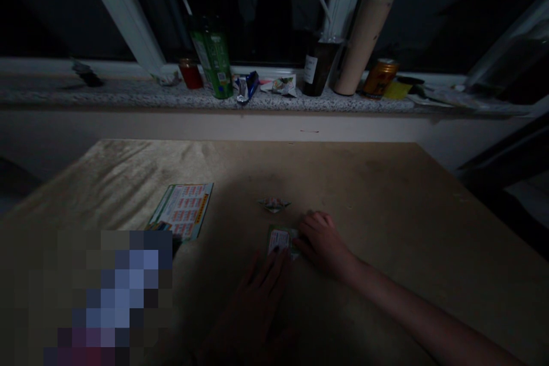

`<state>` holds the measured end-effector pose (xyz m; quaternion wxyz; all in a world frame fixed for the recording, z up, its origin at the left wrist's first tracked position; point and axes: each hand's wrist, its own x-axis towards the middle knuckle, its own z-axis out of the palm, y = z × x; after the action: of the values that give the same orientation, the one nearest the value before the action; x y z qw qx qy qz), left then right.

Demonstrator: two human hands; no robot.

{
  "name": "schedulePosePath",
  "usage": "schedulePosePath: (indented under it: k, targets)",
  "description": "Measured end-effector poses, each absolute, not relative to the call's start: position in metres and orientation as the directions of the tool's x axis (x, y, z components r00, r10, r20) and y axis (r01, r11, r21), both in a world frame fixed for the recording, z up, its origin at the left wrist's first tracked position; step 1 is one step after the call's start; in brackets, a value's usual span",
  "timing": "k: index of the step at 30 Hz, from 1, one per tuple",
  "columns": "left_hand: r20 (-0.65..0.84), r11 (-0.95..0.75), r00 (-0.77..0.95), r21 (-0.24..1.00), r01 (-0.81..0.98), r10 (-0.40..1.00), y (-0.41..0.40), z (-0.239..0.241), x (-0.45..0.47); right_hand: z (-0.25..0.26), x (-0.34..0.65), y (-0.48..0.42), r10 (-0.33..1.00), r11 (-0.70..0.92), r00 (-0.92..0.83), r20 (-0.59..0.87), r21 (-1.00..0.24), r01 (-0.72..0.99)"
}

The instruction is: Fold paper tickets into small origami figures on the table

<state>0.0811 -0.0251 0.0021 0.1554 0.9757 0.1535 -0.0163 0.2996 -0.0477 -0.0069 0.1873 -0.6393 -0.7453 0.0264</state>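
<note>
A small folded printed paper (281, 238) lies on the brown table (386, 194) in dim light. My left hand (261, 291) rests flat with its fingers stretched out, the fingertips pressing the paper's near edge. My right hand (322, 242) sits at the paper's right side with curled fingers pinching its edge. A tiny folded paper piece (274, 203) lies just beyond them. A printed leaflet (184, 210) lies flat to the left.
On the stone windowsill (128, 94) behind the table stand a green bottle (213, 57), a red jar (190, 74), a dark cup with a straw (317, 66), a tall beige drink (368, 34), a can (380, 77) and wrappers (261, 86). A blurred patch (111, 297) covers the lower left.
</note>
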Motion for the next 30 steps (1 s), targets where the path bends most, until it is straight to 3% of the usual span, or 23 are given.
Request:
schedulePosePath:
  k: [16, 30]
  targets:
    - [-0.114, -0.871, 0.929, 0.323, 0.369, 0.351, -0.0289, -0.0006, 0.0864, -0.0160, 0.2967, -0.0442, 0.960, 0.148, -0.104, 0.260, -0.155, 0.977]
    - [-0.160, -0.870, 0.919, 0.296, 0.394, 0.361, -0.0337, 0.0010, 0.0862, -0.0148, 0.2955, -0.0437, 0.963, 0.144, -0.101, 0.249, -0.161, 0.976]
